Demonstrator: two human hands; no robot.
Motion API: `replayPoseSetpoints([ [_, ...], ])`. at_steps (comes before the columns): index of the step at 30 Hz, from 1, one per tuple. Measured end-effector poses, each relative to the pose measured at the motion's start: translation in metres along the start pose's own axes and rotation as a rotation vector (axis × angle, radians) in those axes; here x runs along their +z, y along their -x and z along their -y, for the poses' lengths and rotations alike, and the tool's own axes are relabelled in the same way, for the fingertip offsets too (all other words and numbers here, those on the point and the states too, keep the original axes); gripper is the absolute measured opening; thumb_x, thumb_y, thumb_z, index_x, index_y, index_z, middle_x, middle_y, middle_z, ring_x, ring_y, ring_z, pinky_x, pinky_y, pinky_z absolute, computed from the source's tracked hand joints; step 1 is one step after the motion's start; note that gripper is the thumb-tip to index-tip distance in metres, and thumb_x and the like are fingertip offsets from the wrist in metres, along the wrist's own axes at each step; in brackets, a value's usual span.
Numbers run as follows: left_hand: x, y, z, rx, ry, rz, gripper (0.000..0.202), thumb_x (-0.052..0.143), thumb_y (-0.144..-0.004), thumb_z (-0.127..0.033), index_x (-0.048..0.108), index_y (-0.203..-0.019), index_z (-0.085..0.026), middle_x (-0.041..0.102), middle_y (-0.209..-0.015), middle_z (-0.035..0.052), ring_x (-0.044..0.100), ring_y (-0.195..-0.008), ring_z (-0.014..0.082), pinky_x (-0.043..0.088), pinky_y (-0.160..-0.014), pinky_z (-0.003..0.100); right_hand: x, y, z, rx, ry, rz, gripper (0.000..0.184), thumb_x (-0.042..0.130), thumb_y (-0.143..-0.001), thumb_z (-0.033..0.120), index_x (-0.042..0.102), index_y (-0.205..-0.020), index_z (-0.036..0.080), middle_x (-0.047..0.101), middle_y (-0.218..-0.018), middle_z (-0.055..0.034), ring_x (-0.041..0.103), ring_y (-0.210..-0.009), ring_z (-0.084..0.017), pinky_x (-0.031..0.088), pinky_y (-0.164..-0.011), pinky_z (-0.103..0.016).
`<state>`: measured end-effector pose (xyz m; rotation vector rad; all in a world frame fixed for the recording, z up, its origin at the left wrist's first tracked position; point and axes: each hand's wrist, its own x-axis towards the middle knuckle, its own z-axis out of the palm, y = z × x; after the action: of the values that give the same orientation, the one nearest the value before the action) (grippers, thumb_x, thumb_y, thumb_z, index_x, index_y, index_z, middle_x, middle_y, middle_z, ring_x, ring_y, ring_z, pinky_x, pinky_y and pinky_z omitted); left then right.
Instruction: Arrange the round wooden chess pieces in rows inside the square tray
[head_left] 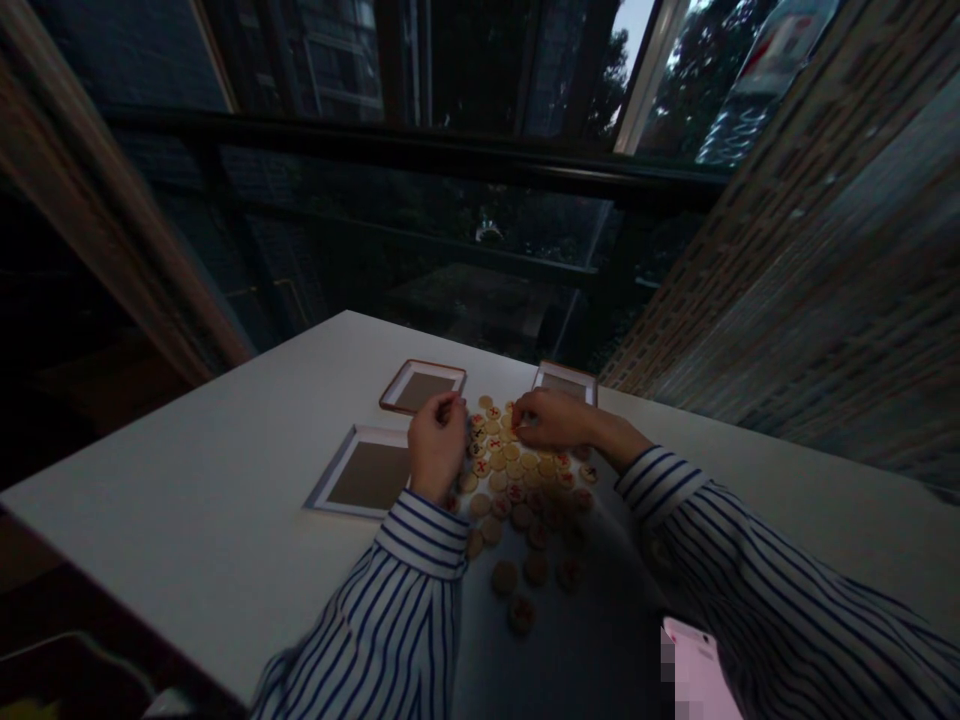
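Observation:
A loose heap of round wooden xiangqi pieces [513, 468] spreads over the white table, some showing red or black characters and others blank side up. My left hand [438, 440] hovers at the heap's left edge with its fingers curled and thumb pressed to them; whatever they hold is hidden. On the far side of the heap, my right hand [553, 418] reaches in from the right, its fingertips pinched together down at a xiangqi piece. Several pieces in front lie in the shadow between my forearms.
Beside my left hand lies a shallow open box half [330, 485], with a brown-rimmed tray [397, 385] behind it. Another tray [574, 372] sits behind my right hand. A pink phone [701, 670] rests near my right forearm. Curtains and a railing [420, 150] border the table [187, 450].

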<state>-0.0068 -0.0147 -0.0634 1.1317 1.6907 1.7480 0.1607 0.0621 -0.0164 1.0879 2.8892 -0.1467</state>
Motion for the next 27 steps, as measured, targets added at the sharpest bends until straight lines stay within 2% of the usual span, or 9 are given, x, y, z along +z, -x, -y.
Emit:
replayPoseSetpoints([
  [8, 0.001, 0.001, 0.000, 0.000, -0.015, 0.011, 0.026, 0.052, -0.075, -0.031, 0.063, -0.089, -0.012, 0.066, -0.079, 0.0068, 0.062, -0.074, 0.0160, 0.048, -0.069, 0.028, 0.007, 0.001, 0.006, -0.013, 0.056, 0.002, 0.022, 0.051, -0.072, 0.026, 0.066, -0.089, 0.021, 0.067, -0.088, -0.0046, 0.059, -0.081, -0.018, 0.039, -0.070, -0.024],
  [11, 0.001, 0.001, 0.001, 0.011, -0.020, 0.007, 0.026, 0.052, -0.074, -0.030, 0.063, -0.089, -0.012, 0.067, -0.081, 0.0069, 0.061, -0.075, 0.0160, 0.048, -0.070, 0.027, 0.007, 0.002, 0.001, -0.018, 0.047, -0.018, 0.021, 0.052, -0.072, 0.024, 0.065, -0.088, 0.021, 0.067, -0.088, -0.0038, 0.059, -0.081, -0.017, 0.038, -0.070, -0.022],
  [15, 0.002, 0.000, 0.004, 0.012, -0.032, 0.014, 0.026, 0.052, -0.075, -0.030, 0.063, -0.090, -0.013, 0.067, -0.081, 0.0062, 0.061, -0.075, 0.0160, 0.048, -0.070, 0.028, 0.000, 0.008, -0.014, 0.074, 0.071, -0.092, 0.020, 0.052, -0.073, 0.028, 0.065, -0.088, 0.021, 0.067, -0.087, -0.0035, 0.058, -0.081, -0.017, 0.037, -0.066, -0.022],
  [21, 0.003, 0.001, 0.005, 0.049, -0.074, 0.027, 0.024, 0.053, -0.074, -0.029, 0.064, -0.089, -0.014, 0.067, -0.082, 0.0062, 0.062, -0.076, 0.0159, 0.048, -0.073, 0.028, -0.003, 0.020, -0.032, 0.113, 0.156, -0.076, 0.022, 0.048, -0.076, 0.028, 0.065, -0.086, 0.020, 0.066, -0.085, -0.0046, 0.057, -0.074, -0.016, 0.033, -0.061, -0.024],
  [27, 0.003, 0.005, 0.003, 0.022, -0.049, 0.078, 0.025, 0.052, -0.076, -0.031, 0.062, -0.092, -0.014, 0.067, -0.080, 0.0054, 0.062, -0.071, 0.0153, 0.048, -0.068, 0.028, 0.005, 0.020, -0.032, 0.118, 0.142, -0.048, 0.025, 0.045, -0.079, 0.030, 0.065, -0.088, 0.020, 0.066, -0.089, -0.0058, 0.058, -0.081, -0.017, 0.034, -0.063, -0.024],
])
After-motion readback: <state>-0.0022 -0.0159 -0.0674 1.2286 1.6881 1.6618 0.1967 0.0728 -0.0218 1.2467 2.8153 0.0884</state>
